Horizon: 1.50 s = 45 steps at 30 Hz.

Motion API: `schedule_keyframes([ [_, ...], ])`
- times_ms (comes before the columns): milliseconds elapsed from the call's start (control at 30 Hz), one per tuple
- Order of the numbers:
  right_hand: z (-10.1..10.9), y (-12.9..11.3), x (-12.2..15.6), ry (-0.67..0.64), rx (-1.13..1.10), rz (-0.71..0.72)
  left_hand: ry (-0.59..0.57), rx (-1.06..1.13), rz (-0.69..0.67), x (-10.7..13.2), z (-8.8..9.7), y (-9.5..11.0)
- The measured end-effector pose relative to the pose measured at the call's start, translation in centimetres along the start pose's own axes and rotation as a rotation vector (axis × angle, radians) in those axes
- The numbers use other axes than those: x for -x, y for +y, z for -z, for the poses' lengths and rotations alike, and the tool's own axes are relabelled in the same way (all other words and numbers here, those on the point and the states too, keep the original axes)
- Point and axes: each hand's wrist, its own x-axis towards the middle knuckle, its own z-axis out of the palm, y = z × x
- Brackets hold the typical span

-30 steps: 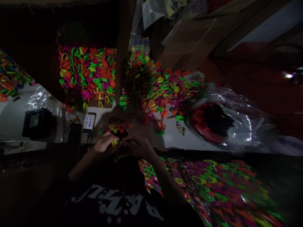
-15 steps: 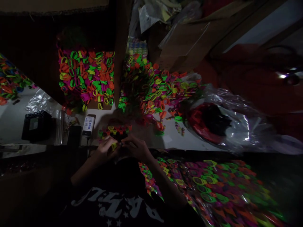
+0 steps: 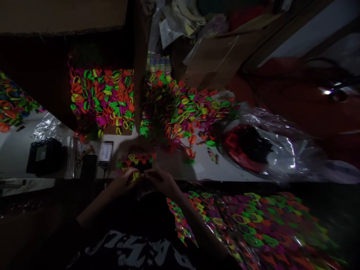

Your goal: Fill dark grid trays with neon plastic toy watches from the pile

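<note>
Pinching a small yellow pc (image 3: pixel 135 176), the L hand (image 3: pixel 123 180) has its fingers closed narrow around it, close to the near edge of the white table (image 3: pixel 222 170). R hand (image 3: pixel 163 180) is just beside, fingertips drawn together & pointing at the yellow pc; too dark to tell what, if anything, they grip.

Just beyond the L fingertips: a row of small coloured pcs (image 3: pixel 133 159), yellow, green & orange. Farther beyond & slightly L of the fingers, a lg cardboard box (image 3: pixel 142 56) w/ a heap of neon ring-shaped pcs (image 3: pixel 104 99) in it. Beyond & R of the R fingers, a loose pile (image 3: pixel 194 107) in the same colours, spread on the table.

L of the L fingers, in order: white-labelled device (image 3: pixel 105 152) w/ a cord, dark flat slab (image 3: pixel 88 167), clear plastic strips (image 3: pixel 71 155), then a black box (image 3: pixel 45 155). Well R of the R fingers, a red basin (image 3: pixel 234 146) partly under clear plastic (image 3: pixel 287 150). Nearer the body & R of the fingers, bagged neon pcs (image 3: pixel 253 219), below table lvl.
</note>
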Motion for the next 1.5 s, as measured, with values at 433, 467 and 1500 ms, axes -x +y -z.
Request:
schedule_keyframes([
  [433,-1.4,1.1,2.0,-0.331,0.284,0.086,-0.265,-0.098,0.216,3.5,-1.5,-0.5],
  [467,-1.6,1.2,2.1,-0.339,0.287,0.081,-0.252,-0.139,0.21,3.8,-1.8,-0.7],
  [1500,-5.6,7.5,0.9,-0.4,0.409,0.133,-0.145,-0.346,0.226,4.6,-1.6,-0.1],
])
